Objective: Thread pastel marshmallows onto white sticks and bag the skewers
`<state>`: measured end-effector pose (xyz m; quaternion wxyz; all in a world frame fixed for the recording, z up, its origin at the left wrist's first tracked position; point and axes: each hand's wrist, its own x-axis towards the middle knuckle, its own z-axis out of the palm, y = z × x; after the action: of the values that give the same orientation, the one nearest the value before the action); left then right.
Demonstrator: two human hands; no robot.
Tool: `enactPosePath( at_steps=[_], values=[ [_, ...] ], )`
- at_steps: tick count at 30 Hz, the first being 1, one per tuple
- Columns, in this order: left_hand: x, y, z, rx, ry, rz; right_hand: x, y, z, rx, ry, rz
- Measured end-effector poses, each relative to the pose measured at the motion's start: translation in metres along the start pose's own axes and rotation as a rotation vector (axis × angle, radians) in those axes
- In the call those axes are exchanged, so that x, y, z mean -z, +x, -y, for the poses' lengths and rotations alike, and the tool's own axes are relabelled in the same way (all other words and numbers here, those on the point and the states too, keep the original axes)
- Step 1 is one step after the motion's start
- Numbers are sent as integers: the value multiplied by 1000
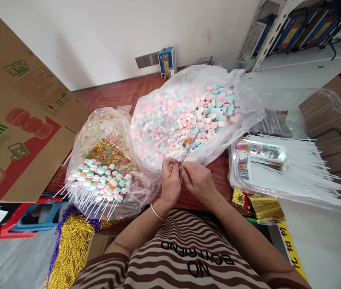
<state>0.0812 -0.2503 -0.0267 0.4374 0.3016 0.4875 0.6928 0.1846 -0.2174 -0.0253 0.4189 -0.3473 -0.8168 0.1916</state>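
Right now both hands meet at table centre, the left hand (pixel 170 180) and right hand (pixel 197 182) pinching a small wrapped candy stick (pixel 186 146) that points toward one o'clock over the big bag of pastel candies (pixel 185 116), finished sticks (pixel 98 180) at nine o'clock.

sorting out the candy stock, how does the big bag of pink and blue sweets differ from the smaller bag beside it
The big bag holds only loose pastel pieces in pink, blue and white; the smaller bag holds small bright multicoloured candy and finished sticks of pastel sweets lying on top. The big bag is fuller and mounded higher; the smaller bag lies flatter. The left hand and right hand work right at the big bag, not the smaller one. Both are clear plastic, open, on the wooden table.
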Motion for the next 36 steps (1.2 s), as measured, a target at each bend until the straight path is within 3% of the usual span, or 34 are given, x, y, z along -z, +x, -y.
enactPosePath(
  at_steps=[4,8,12,14,17,19,22,24,27,30,34,36],
  values=[
    [-4,-3,-4,-74,69,7,-3,1,3,-372,482,-64],
    [-5,-9,-4,-168,262,64,-11,0,-3,-497,845,-63],
    [-2,-12,-6,-157,252,140,-13,-2,-7,-575,1020,-120],
    [1,-10,-10,-137,266,134,-7,-2,-6,-575,965,-105],
    [7,-3,-17,-134,376,94,6,1,-4,-493,684,-34],
    [10,3,-18,-70,366,168,15,4,-3,-372,458,27],
    [9,8,-12,113,63,251,21,9,-2,-184,187,112],
    [5,8,-7,199,-171,184,20,9,0,-152,86,116],
    [0,9,-2,221,-322,47,13,2,6,-245,78,115],
    [1,10,-5,160,-288,-18,5,-7,13,-280,166,114],
    [9,10,-18,136,-145,64,-1,-11,17,-242,164,-13],
    [14,11,-26,141,-178,101,-1,-10,17,-235,178,-32]
  ],
)
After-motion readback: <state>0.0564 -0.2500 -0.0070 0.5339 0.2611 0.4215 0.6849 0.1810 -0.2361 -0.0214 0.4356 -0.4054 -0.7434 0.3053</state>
